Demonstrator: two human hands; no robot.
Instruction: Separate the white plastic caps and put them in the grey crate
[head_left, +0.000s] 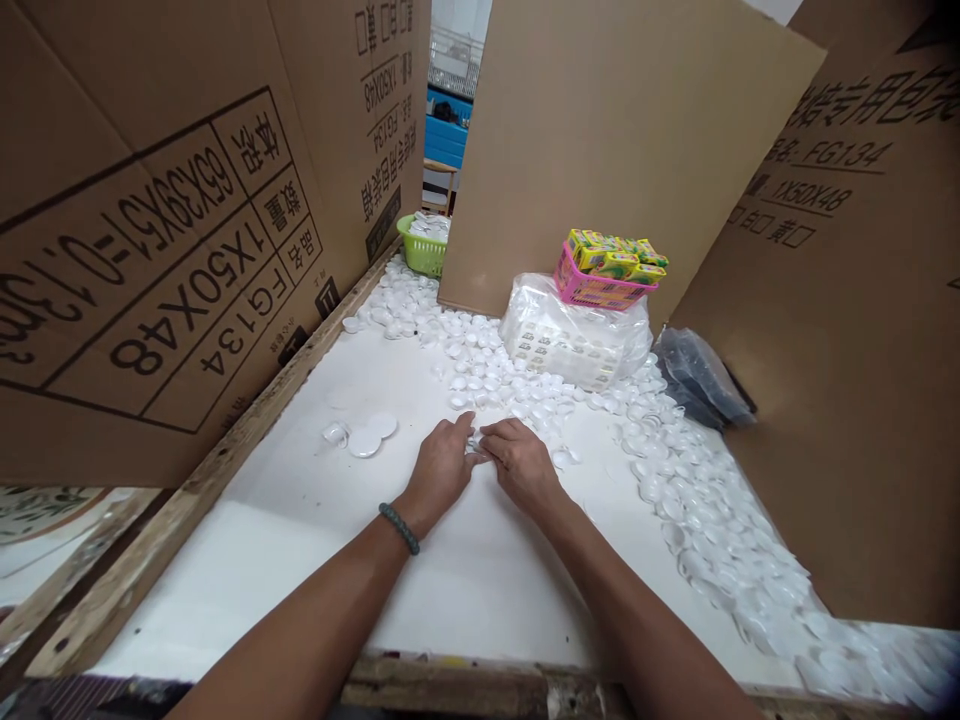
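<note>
Where a big brown cardboard box [82, 130] stands on our left, black print [217, 235] covers its side. Next, on the white table [300, 540], a small shiny cup-like piece [335, 433] lies near two flat white discs [366, 440] that touch. Farther back, a green basket [424, 257] holds white pieces [430, 226]. Our left hand [441, 463], with a dark bead bracelet [399, 528] on its wrist, pinches a small white part [475, 441]. That part sits right between our hands; it looks pale and shiny, but fingers hide its shape. Our right hand [523, 462] pinches it too, fingers bent. Behind our hands and along the right, lots of glossy, round white caps [705, 520] lie in heaps. Among them, a plastic-wrapped pack [570, 350] carries a pink basket [606, 291] of yellow boxes [619, 257].
</note>
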